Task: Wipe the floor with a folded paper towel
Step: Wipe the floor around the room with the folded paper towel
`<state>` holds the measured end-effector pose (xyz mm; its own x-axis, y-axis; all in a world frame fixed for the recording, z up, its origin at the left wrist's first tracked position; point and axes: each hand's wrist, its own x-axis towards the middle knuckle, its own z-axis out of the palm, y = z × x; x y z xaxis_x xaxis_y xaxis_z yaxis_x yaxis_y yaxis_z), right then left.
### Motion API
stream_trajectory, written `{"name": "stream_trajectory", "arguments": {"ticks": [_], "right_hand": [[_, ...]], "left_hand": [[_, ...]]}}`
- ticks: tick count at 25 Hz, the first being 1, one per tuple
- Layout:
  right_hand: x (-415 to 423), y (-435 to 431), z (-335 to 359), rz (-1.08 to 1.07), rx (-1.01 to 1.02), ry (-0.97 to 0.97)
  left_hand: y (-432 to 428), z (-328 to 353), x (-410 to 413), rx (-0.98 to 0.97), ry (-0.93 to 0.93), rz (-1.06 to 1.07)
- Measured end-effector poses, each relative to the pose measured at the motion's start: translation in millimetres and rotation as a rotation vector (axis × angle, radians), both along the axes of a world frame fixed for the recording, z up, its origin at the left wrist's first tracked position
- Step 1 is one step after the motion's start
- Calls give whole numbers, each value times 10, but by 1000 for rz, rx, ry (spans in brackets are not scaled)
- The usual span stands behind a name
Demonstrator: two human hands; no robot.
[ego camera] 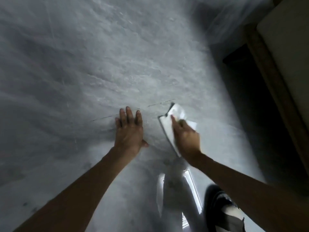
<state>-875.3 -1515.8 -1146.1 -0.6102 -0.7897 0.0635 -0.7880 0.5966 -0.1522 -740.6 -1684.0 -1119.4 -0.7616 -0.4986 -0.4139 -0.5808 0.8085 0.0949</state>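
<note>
Floor (pixel 83 64): grey stone-look surface, pale veining, glossy. A thin dark joint line (pixel 160 103) crosses it diagonally. A bright reflection (pixel 194 190) lies on the floor at lower centre. At right, pale furniture (pixel 287 56) with a brown edge (pixel 267 77); deep shadow (pixel 247 97) beside it.

Polished grey stone floor (pixel 100 64): mottled, with paler whitish veins and streaks; a thin dark hairline crosses it in broken dashes. Folded white paper towel (pixel 168 129): plain, no print, greyer in its creases. Cream flat-topped furniture block (pixel 287 47) at right, with a brown wooden border (pixel 270 77). Black fabric (pixel 222 206) at bottom right: white patches, pattern blurred.
</note>
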Motion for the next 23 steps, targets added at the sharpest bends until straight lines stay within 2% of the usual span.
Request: {"name": "stream_trajectory", "arguments": {"ticks": [2, 4, 7, 8, 10, 11, 12, 13, 15, 17, 18, 19, 20, 21, 23], "right_hand": [[271, 172, 20, 394, 138, 51], [42, 531, 218, 490, 214, -23], [-447, 1380, 487, 219, 445, -77], [-575, 1600, 531, 43, 418, -97], [-569, 1601, 474, -331, 217, -89], [-376, 1406, 404, -460, 143, -85], [-95, 1202, 280, -456, 76, -96], [257, 1013, 167, -330, 31, -105], [966, 838, 76, 153, 54, -77], [991, 953, 104, 567, 76, -53], [721, 1065, 183, 669, 78, -58], [419, 1220, 241, 651, 108, -37], [122, 1411, 254, 517, 187, -33], [-173, 1655, 277, 292, 256, -32], [-563, 2129, 344, -217, 184, -85]], "left_hand": [[-84, 16, -90, 30, 2, 18], [-11, 59, -95, 89, -36, 25], [257, 134, 3, 159, -131, -25], [275, 135, 0, 165, -160, -35], [167, 150, -70, 154, -202, -10], [104, 157, -80, 172, -213, 32], [63, 161, -71, 199, -207, 87], [73, 174, -28, 220, -180, 139], [275, 206, 139, 219, -58, 209], [584, 222, 312, 222, 22, 241], [763, 238, 382, 223, 17, 248], [911, 257, 449, 217, -15, 242], [1023, 274, 505, 208, -70, 222], [1103, 290, 529, 196, -128, 197], [1192, 305, 515, 163, -214, 178]]}}
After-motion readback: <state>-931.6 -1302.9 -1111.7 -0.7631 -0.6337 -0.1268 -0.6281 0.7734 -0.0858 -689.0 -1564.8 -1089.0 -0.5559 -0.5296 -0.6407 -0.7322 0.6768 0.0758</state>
